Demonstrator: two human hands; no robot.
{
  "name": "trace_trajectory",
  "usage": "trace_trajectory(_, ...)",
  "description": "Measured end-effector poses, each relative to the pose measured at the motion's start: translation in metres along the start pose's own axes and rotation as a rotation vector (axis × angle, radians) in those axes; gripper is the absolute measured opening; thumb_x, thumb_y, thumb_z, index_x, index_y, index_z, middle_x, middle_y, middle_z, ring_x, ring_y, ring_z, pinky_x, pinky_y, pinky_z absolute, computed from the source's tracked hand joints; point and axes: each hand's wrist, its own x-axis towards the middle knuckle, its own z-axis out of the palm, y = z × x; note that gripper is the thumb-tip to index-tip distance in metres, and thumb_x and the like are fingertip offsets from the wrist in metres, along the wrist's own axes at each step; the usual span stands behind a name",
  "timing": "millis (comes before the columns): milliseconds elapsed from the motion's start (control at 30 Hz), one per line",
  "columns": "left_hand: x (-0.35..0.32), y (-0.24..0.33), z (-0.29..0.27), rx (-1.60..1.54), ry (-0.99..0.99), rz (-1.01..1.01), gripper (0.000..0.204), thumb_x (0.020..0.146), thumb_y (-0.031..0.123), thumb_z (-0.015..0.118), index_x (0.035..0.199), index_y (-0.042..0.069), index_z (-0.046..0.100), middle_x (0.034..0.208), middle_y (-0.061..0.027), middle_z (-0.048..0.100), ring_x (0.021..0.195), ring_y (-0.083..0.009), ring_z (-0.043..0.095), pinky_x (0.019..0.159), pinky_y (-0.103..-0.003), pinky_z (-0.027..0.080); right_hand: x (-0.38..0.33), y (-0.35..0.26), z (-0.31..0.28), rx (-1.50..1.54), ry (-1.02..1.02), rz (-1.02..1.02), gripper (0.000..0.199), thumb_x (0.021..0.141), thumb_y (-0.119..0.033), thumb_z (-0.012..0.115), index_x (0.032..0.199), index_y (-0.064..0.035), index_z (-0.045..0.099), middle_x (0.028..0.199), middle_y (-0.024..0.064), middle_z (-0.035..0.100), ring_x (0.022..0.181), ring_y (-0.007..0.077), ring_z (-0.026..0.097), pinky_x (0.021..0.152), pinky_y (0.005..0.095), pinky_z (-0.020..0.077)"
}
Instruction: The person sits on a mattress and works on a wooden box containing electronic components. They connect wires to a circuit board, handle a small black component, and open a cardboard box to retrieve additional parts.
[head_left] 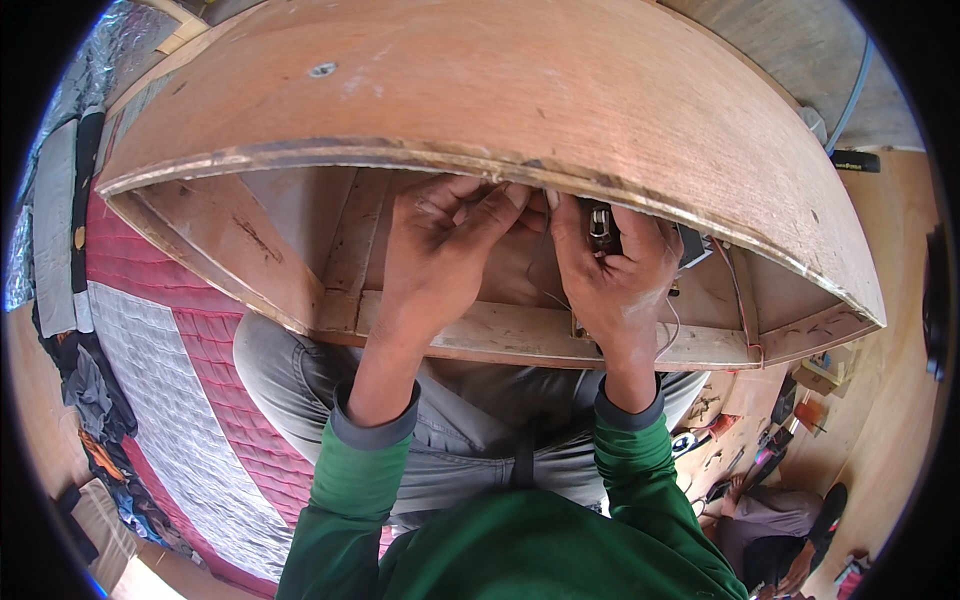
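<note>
Fingers (597,262) pinch small dark metal-topped component (600,226) under plywood panel (500,90).

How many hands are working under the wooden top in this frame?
2. The left hand reaches up at the middle, fingers at the top's front edge; the right hand is beside it, holding a small dark part. The wooden top could hide others.

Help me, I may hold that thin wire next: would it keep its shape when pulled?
Probably not: the thin wire droops in a loose curve beside the right hand, so it looks floppy and light. Being so slender, it might snap if tugged.
</note>
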Motion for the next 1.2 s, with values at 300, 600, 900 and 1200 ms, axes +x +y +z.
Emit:
trace_trajectory(300, 0.002, -0.002, 0.003, -0.008, 0.017, 0.063, 0.019, 0.104, 0.003, 0.071, 0.12, -0.005, 0.077, 0.102, -0.0083, 0.08, 0.09, -0.0126, 0.075, 0.081, -0.028, 0.061, 0.0, -0.003, 0.003, 0.053, 0.01, 0.005, 0.026, 0.084, -0.002, 0.087, 0.108, -0.0038, 0.078, 0.088, 0.0119, 0.078, 0.074, 0.0277, 0.075, 0.071, 0.0359, 0.0575)
trace_trajectory(600, 0.004, -0.003, -0.002, 0.143, 0.039, 0.018, 0.016, 0.103, 0.003, 0.073, 0.115, -0.006, 0.079, 0.101, -0.0053, 0.081, 0.093, -0.0092, 0.074, 0.084, -0.026, 0.06, -0.001, -0.009, 0.007, -0.073, 0.029, -0.059, 0.022, 0.086, -0.001, 0.086, 0.104, -0.0045, 0.073, 0.086, 0.0134, 0.074, 0.072, 0.0308, 0.073, 0.064, 0.0383, 0.0562)
trace_trajectory(900, 0.006, -0.008, -0.001, 0.046, 0.082, -0.048, 0.011, 0.102, 0.001, 0.071, 0.109, -0.005, 0.077, 0.101, -0.0013, 0.079, 0.09, -0.005, 0.067, 0.082, -0.024, 0.055, 0.007, -0.016, 0.008, -0.038, -0.059, 0.015, 0.018, 0.087, 0.0, 0.079, 0.104, -0.0028, 0.073, 0.089, 0.0141, 0.073, 0.071, 0.0282, 0.071, 0.063, 0.0343, 0.0536)
trace_trajectory(1200, 0.008, -0.012, -0.004, 0.431, 0.065, 0.222, 0.006, 0.099, -0.002, 0.066, 0.103, -0.001, 0.071, 0.092, -0.0073, 0.076, 0.084, -0.01, 0.072, 0.068, -0.028, 0.053, 0.036, -0.01, -0.005, 0.896, -0.446, 1.137, 0.012, 0.093, -0.013, 0.075, 0.099, -0.0078, 0.067, 0.083, 0.002, 0.062, 0.056, 0.0086, 0.046, 0.048, 0.0247, 0.0342)
